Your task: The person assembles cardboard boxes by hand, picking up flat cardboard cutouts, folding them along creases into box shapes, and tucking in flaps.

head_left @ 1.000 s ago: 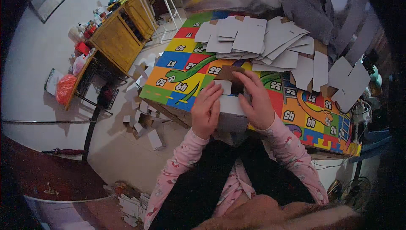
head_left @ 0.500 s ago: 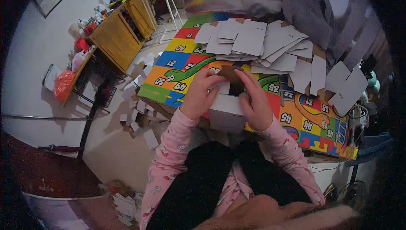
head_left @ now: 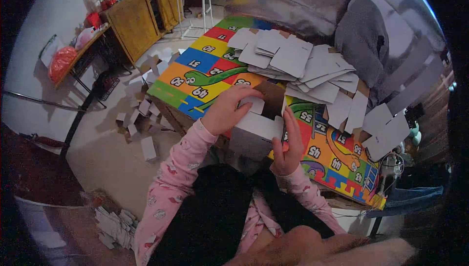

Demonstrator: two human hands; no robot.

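Note:
A small white cardboard box (head_left: 255, 130) with a brown inside stands at the near edge of the table, its top uncovered and its brown back flap (head_left: 272, 98) raised. My left hand (head_left: 230, 110) curls its fingers over the box's left side, round a white side flap (head_left: 252, 104). Along the right side my right hand (head_left: 290, 144) has its fingers stretched up beside another flap, with the thumb apart and close to the front wall. Flat white carton blanks (head_left: 291, 56) lie in an overlapping pile just beyond the box.
A colourful number-board mat (head_left: 195, 61) covers the table. Several folded white boxes (head_left: 149, 148) are scattered on the floor to the left, and a stack of white card (head_left: 116, 227) lies at lower left. A wooden cabinet (head_left: 134, 19) stands at the far left, a grey cushion (head_left: 362, 41) behind the pile.
My right hand has drawn back from the brown back flap to the box's right side. The left hand stays at the left flap. The view has shifted, so the whole scene sits differently.

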